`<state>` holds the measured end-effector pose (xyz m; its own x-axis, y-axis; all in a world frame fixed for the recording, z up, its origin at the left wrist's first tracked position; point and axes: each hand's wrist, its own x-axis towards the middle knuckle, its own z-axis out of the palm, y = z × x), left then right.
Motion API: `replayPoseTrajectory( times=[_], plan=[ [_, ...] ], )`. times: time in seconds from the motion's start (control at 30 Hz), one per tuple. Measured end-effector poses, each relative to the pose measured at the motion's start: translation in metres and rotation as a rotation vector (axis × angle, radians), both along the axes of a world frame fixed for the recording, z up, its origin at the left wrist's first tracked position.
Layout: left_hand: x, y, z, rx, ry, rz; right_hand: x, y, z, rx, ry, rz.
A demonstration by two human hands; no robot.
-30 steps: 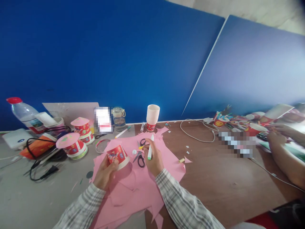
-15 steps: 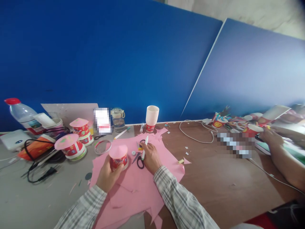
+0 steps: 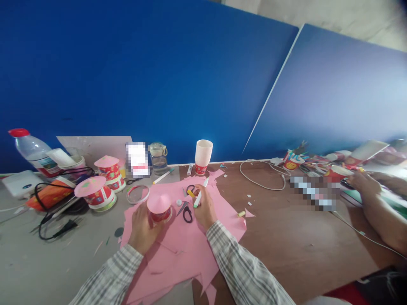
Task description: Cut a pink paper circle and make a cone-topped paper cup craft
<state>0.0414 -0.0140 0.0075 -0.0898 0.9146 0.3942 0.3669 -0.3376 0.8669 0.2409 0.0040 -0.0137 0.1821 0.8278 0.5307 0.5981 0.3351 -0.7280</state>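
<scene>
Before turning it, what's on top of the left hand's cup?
A pink paper cone. It covers the upper end of the red cup in the left hand; what's underneath can't be seen.

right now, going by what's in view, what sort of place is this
Probably a craft workspace: the left hand holds a pink-topped cup, the right hand a marker, and scissors lie on cut pink paper. Another person's hand at the right suggests it's shared.
</scene>
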Motion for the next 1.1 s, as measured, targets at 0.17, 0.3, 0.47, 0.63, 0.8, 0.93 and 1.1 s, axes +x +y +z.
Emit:
replayPoseTrajectory(
  times=[0.17,0.3,0.47,0.63,0.8,0.93,1.1],
  plan=[
    [-0.004,-0.007,0.007,0.221,0.235,0.122,-0.008,-0.011,0.013,0.039,0.138,0.002],
    [-0.003,-0.019,0.018,0.312,0.152,0.180,-0.016,-0.023,0.024,0.082,0.233,0.069],
    [-0.002,-0.036,0.022,0.404,0.147,0.063,-0.028,-0.039,0.036,0.159,0.290,0.155],
    [0.008,-0.049,0.016,0.258,0.048,-0.276,-0.035,-0.056,0.040,0.183,0.247,0.159],
    [0.020,-0.053,0.016,0.067,-0.146,-0.263,-0.047,-0.079,0.037,0.251,0.062,0.229],
    [0.021,-0.052,0.026,0.159,-0.055,-0.236,-0.056,-0.088,0.032,0.267,-0.008,0.272],
    [0.021,-0.049,0.028,0.110,-0.150,-0.167,-0.051,-0.083,0.038,0.249,0.058,0.250]
  ],
)
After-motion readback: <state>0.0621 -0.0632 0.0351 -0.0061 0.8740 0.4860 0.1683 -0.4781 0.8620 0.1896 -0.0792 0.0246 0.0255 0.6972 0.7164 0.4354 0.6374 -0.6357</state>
